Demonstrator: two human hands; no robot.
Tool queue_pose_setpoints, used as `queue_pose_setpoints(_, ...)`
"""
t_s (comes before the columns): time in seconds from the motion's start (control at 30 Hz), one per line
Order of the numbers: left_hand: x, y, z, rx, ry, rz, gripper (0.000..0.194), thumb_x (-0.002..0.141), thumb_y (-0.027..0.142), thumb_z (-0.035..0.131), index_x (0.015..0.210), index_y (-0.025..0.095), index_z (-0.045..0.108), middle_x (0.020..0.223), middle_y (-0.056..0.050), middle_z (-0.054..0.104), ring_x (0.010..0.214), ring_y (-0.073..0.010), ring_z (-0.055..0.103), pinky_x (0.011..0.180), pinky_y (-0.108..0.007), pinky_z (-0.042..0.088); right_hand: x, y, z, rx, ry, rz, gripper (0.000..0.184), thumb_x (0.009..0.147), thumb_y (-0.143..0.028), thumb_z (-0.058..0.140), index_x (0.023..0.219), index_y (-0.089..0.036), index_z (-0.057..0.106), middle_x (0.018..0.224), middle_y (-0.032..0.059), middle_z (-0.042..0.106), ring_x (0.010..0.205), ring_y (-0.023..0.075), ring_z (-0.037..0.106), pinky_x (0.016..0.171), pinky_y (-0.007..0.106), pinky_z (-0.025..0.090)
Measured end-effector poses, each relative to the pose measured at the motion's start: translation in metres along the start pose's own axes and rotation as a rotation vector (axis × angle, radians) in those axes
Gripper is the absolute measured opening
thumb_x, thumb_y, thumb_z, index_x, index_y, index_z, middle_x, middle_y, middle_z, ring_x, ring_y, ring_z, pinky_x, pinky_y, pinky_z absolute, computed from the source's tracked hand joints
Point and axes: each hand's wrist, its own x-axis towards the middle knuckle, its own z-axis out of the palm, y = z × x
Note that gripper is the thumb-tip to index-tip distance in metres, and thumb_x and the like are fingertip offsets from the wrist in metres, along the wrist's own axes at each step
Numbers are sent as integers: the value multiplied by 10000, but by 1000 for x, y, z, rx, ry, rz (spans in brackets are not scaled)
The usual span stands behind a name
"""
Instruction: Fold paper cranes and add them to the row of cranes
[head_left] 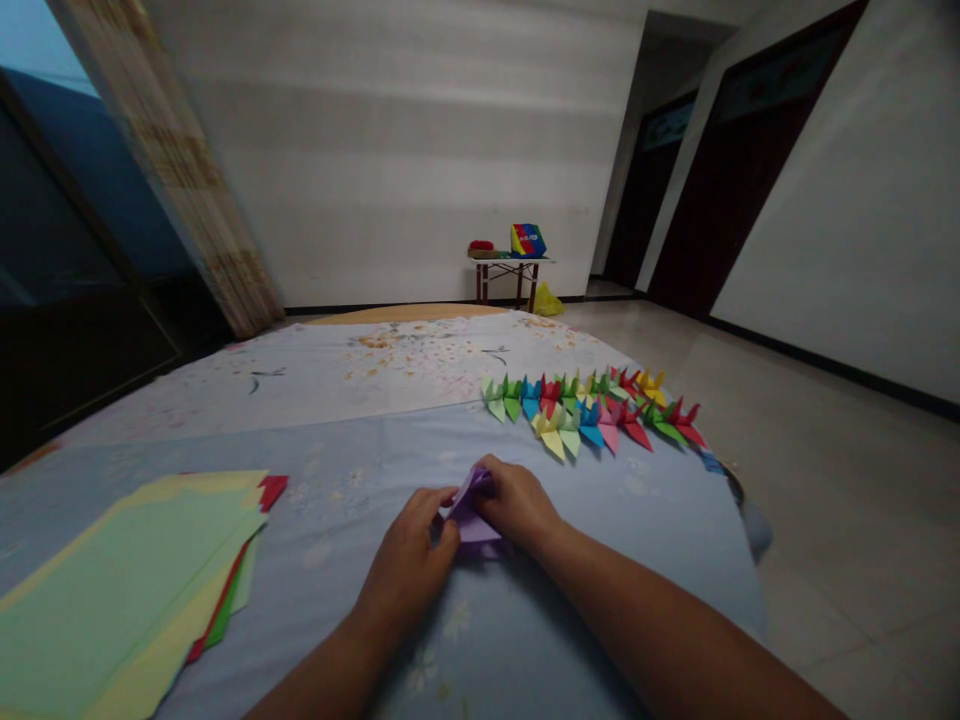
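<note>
A partly folded sheet of purple paper point(471, 522) is held between my two hands, low over the blue cloth near the table's front. My left hand point(416, 540) pinches its left edge between thumb and fingers. From the right, my right hand point(517, 500) grips the upper part, its fingers bent over a raised fold. Part of the paper is hidden behind the right fingers. Beyond my right hand stand several folded paper cranes point(590, 425) in rows, coloured green, blue, red, yellow and pink.
A stack of coloured paper sheets point(142, 570) lies at the left, pale green on top. Flowered cloths cover the table point(337, 450), whose rounded edge runs along the right. By the far wall is a small table point(517, 262) with a colourful box point(528, 240).
</note>
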Motion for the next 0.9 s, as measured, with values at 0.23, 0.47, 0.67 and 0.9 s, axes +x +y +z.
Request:
queue_pose_setpoints(0.23,0,-2,-2,35,-19,59,400,770,121,406,1131,195,562,1029,-64,568,967,-198,529,884,-377,412,4,11,-4,30,-62,-215,145,723,-168,577,846,-209,644,795,12,640,779,145,577,676,211,370)
queue_pose_setpoints(0.47,-4,-9,-4,158,-98,64,474,727,65,442,1110,286,612,1086,-39,570,1004,-201,517,905,-391,389,6,26,-14,121,-168,-335,203,682,-140,630,867,-196,695,827,38,596,785,138,564,723,218,413)
queue_pose_setpoints(0.67,-7,-5,-7,208,-134,67,423,747,78,475,1072,298,633,1067,-35,593,1013,-193,513,908,-374,378,1,25,-25,113,-276,-397,296,669,-136,621,957,-185,672,908,59,578,818,153,554,764,246,424)
queue_pose_setpoints(0.9,-18,-5,-5,342,-147,168,348,775,204,533,1107,282,604,1121,-59,557,1048,-211,483,911,-384,360,-5,25,-31,95,-387,-449,379,703,-147,532,1067,-179,634,991,90,568,935,194,540,854,297,417)
